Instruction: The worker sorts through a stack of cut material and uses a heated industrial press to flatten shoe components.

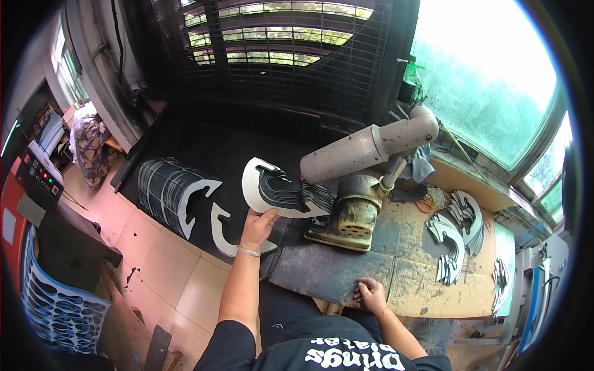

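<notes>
Grey curved cut-outs, fanned in a stack (286, 193), held against the sanding machine (359, 185).
Left hand (258, 224) grips the stack's lower edge, fingers closed on it; right hand (370, 292) rests curled on the workbench (346, 272) edge, empty.

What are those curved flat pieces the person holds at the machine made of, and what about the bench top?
The curved pieces in the left hand look like thin stiff board or leather: pale matte faces, dark cut edges, fanned in a stack; which one I cannot tell. The bench under the right hand looks like worn wood or plywood, tan, stained, part-covered by a dark mat.
</notes>
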### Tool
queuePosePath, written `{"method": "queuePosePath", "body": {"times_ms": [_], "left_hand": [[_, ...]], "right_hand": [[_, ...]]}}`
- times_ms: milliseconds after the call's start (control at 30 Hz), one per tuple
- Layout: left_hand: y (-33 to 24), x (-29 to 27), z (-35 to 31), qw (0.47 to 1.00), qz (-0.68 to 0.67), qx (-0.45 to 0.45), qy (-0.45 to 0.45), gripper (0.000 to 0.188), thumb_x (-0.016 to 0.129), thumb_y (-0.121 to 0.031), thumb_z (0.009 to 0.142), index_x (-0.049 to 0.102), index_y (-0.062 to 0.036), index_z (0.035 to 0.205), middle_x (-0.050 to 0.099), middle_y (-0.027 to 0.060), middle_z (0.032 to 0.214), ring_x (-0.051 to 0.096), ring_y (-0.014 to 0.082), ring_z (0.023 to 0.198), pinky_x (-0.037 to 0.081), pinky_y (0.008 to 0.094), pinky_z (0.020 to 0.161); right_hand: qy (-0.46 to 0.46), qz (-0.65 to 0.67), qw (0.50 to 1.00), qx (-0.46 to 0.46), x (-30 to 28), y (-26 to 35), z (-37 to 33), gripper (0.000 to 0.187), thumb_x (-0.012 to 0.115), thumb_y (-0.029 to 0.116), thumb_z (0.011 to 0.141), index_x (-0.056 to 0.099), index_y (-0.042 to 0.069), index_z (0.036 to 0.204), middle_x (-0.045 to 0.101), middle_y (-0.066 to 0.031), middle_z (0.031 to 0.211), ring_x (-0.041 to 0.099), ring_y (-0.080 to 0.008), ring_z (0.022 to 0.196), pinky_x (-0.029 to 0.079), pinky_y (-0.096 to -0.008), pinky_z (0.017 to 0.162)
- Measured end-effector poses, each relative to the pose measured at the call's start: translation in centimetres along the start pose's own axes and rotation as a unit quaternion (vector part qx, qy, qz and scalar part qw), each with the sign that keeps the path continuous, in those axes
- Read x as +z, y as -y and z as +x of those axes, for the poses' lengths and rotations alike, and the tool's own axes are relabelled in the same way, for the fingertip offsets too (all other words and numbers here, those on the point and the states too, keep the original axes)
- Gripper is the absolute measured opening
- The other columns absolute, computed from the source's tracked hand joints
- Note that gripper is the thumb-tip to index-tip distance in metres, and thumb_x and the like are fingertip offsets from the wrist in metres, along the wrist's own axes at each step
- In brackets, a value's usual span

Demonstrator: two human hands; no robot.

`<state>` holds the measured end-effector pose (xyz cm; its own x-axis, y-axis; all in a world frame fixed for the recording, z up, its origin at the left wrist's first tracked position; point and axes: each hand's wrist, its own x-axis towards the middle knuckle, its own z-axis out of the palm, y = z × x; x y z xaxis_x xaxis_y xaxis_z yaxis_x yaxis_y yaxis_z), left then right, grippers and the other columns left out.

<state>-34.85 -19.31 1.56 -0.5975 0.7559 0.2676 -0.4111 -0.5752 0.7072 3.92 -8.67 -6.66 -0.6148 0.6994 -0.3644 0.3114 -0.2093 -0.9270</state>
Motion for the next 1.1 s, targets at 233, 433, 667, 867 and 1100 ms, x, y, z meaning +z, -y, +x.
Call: {"method": "queuePosePath", "body": {"times_ms": [233, 433, 667, 867, 1100], "left_hand": [[-0.3, -1.0, 0.0, 1.000, -0.002, 0.003, -0.011, 0.034, 0.058, 0.005, 0.086, 0.055, -0.0043, 0.119, 0.064, 0.0088, 0.111, 0.063, 0.0216, 0.099, 0.051, 0.0354, 0.085], [-1.7, -0.5, 0.1, 0.999, -0.035, 0.025, -0.026, 0.032, 0.058, 0.005, 0.086, 0.057, -0.0045, 0.117, 0.064, 0.0087, 0.110, 0.064, 0.0220, 0.098, 0.052, 0.0356, 0.085], [-3.2, -1.5, -0.3, 0.997, -0.059, 0.048, -0.027, 0.029, 0.058, 0.005, 0.086, 0.059, -0.0055, 0.114, 0.065, 0.0067, 0.107, 0.064, 0.0210, 0.095, 0.052, 0.0354, 0.085], [-4.1, -1.1, -0.6, 0.996, -0.036, 0.076, -0.039, 0.029, 0.059, 0.005, 0.086, 0.059, -0.0064, 0.113, 0.066, 0.0057, 0.103, 0.064, 0.0194, 0.089, 0.052, 0.0332, 0.079], [-5.8, 1.6, -0.4, 0.987, 0.073, 0.115, -0.091, 0.033, 0.063, 0.002, 0.085, 0.053, -0.0008, 0.116, 0.064, 0.0079, 0.101, 0.063, 0.0170, 0.089, 0.052, 0.0311, 0.080]], "right_hand": [[0.003, 0.004, 1.000, 0.001, 0.1, -0.1, 0.1, 0.021, 0.052, 0.009, 0.094, 0.058, -0.005, 0.108, 0.062, -0.0088, 0.077, 0.064, -0.0146, 0.060, 0.054, -0.0263, 0.054], [0.002, 0.030, 0.999, 0.010, -0.1, -0.5, 0.3, 0.020, 0.051, 0.008, 0.095, 0.058, -0.005, 0.109, 0.062, -0.0092, 0.077, 0.064, -0.0150, 0.061, 0.054, -0.0267, 0.054], [0.004, 0.015, 1.000, 0.011, -0.1, -0.5, 0.3, 0.022, 0.052, 0.009, 0.095, 0.058, -0.004, 0.111, 0.063, -0.0089, 0.079, 0.064, -0.0143, 0.062, 0.054, -0.0258, 0.056], [0.001, 0.012, 1.000, 0.013, -0.1, -0.2, 0.1, 0.022, 0.051, 0.009, 0.095, 0.058, -0.004, 0.111, 0.063, -0.0087, 0.079, 0.064, -0.0139, 0.062, 0.054, -0.0255, 0.055], [0.001, 0.011, 1.000, 0.014, -0.2, -0.2, 0.0, 0.021, 0.052, 0.009, 0.094, 0.058, -0.004, 0.110, 0.063, -0.0088, 0.079, 0.064, -0.0138, 0.062, 0.054, -0.0252, 0.055]]}}
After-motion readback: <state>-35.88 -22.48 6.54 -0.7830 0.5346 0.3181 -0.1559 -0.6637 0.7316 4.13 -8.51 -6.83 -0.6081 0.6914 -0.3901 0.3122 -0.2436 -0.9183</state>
